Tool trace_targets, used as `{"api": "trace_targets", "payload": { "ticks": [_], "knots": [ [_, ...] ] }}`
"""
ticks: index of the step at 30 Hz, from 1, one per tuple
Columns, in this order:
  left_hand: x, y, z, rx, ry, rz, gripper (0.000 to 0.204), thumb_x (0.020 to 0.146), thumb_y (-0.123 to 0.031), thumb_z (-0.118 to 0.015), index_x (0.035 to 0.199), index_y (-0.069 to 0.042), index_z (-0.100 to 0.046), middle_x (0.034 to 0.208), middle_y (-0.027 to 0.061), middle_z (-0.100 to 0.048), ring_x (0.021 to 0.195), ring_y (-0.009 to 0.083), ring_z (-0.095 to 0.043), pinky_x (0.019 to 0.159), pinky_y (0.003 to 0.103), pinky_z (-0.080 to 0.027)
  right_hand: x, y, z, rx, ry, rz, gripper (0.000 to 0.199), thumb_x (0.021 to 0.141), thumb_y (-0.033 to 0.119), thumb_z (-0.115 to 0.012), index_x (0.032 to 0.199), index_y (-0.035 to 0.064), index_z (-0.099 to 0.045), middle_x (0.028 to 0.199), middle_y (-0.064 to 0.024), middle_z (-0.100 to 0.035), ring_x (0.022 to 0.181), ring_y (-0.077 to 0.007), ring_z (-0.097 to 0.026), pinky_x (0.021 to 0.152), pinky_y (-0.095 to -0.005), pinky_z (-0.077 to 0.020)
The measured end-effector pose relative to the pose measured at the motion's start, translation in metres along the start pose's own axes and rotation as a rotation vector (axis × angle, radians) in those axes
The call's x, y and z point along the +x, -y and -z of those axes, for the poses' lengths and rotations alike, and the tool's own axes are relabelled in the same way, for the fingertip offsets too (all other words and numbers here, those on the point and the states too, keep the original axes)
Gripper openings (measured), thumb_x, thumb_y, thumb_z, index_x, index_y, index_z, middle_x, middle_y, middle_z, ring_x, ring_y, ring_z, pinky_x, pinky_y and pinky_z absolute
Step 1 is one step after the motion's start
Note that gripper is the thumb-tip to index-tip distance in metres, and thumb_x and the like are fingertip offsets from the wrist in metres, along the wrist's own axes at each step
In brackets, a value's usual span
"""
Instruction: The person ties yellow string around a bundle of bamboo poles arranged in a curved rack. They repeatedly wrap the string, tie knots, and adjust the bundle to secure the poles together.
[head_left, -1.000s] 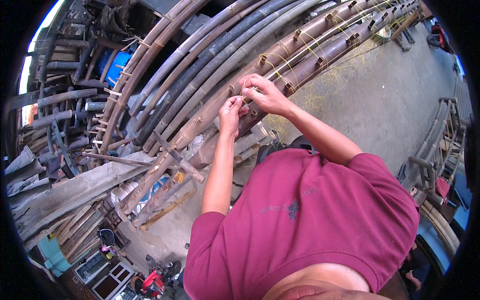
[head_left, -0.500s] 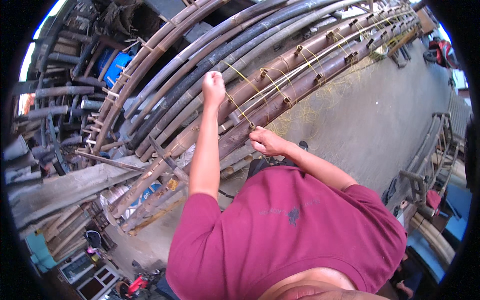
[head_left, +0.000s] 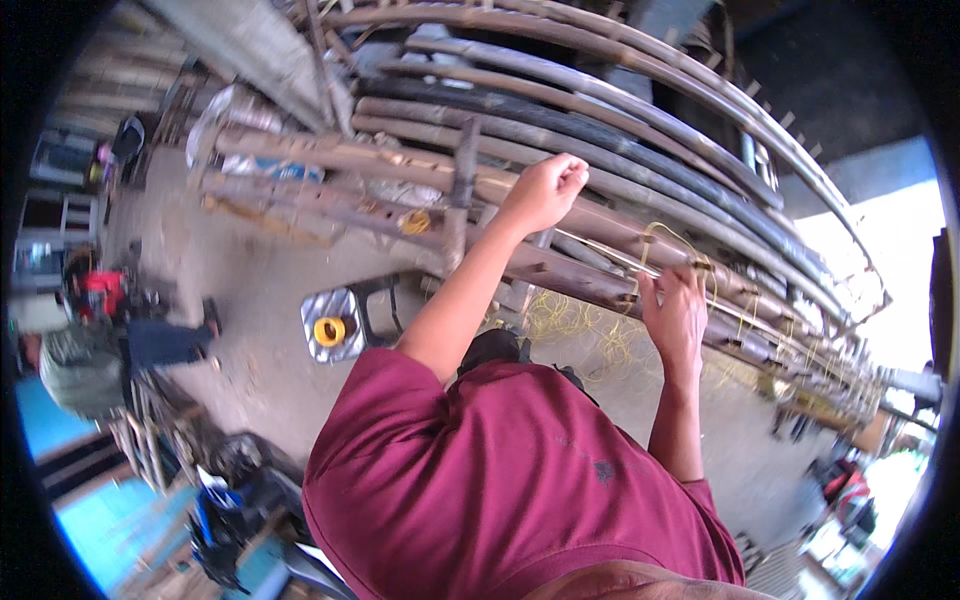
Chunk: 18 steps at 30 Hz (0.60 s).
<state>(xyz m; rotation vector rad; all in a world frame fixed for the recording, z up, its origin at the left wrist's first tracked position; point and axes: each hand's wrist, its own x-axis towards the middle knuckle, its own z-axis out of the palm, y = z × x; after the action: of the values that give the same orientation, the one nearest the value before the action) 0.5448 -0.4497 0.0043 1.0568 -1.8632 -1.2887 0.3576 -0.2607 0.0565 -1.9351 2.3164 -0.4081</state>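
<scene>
The left hand (head_left: 545, 190) is clenched in a fist on yellow twine (head_left: 610, 245), raised as if to draw it taut. The right hand (head_left: 675, 315) grips the twine against a bamboo pole (head_left: 560, 270), likely to steady the binding. Loose twine lies on the floor (head_left: 260, 280) below; a spool (head_left: 329, 330) sits apart.

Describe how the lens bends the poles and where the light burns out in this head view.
Head view: the bamboo poles curve toward the black round rim; the opening at right is blown out white; the left hand and right hand look sharp, while the floor edges go soft.
</scene>
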Motion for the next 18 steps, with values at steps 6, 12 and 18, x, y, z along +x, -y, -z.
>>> {"api": "trace_targets", "payload": {
  "ticks": [6, 12, 18],
  "knots": [
    [-0.114, 0.047, 0.099, -0.298, -0.528, 0.033, 0.027, 0.101, -0.022, -0.058, 0.111, 0.002, -0.065, 0.087, 0.0045, -0.067, 0.078, 0.0104, -0.063, 0.071, 0.026, -0.051, 0.106, 0.16, -0.078, 0.4, 0.202, 0.557, 0.024, 0.088, 0.02, -0.067, 0.105, 0.004, -0.068, 0.102, -0.015, -0.069, 0.095, -0.0346, -0.067, 0.083, -0.0415, -0.0534],
    [-0.21, 0.096, 0.136, -0.382, -0.772, 0.356, 0.027, 0.1, -0.023, -0.059, 0.114, -0.001, -0.065, 0.09, 0.0013, -0.065, 0.081, 0.0081, -0.058, 0.074, 0.023, -0.046, 0.152, 0.213, -0.217, 0.26, 0.392, 0.643, 0.03, 0.084, 0.022, -0.064, 0.113, 0.0119, -0.068, 0.102, -0.0121, -0.072, 0.098, -0.0326, -0.068, 0.087, -0.0494, -0.049],
    [-0.241, 0.123, 0.132, -0.401, -0.835, 0.458, 0.026, 0.101, -0.022, -0.058, 0.11, 0.0, -0.066, 0.086, 0.0011, -0.064, 0.08, 0.0071, -0.057, 0.072, 0.023, -0.045, 0.162, 0.228, -0.223, 0.186, 0.661, 0.474, 0.03, 0.083, 0.027, -0.061, 0.11, 0.0164, -0.068, 0.106, -0.0068, -0.072, 0.107, -0.0282, -0.066, 0.098, -0.0593, -0.035]
  ]
}}
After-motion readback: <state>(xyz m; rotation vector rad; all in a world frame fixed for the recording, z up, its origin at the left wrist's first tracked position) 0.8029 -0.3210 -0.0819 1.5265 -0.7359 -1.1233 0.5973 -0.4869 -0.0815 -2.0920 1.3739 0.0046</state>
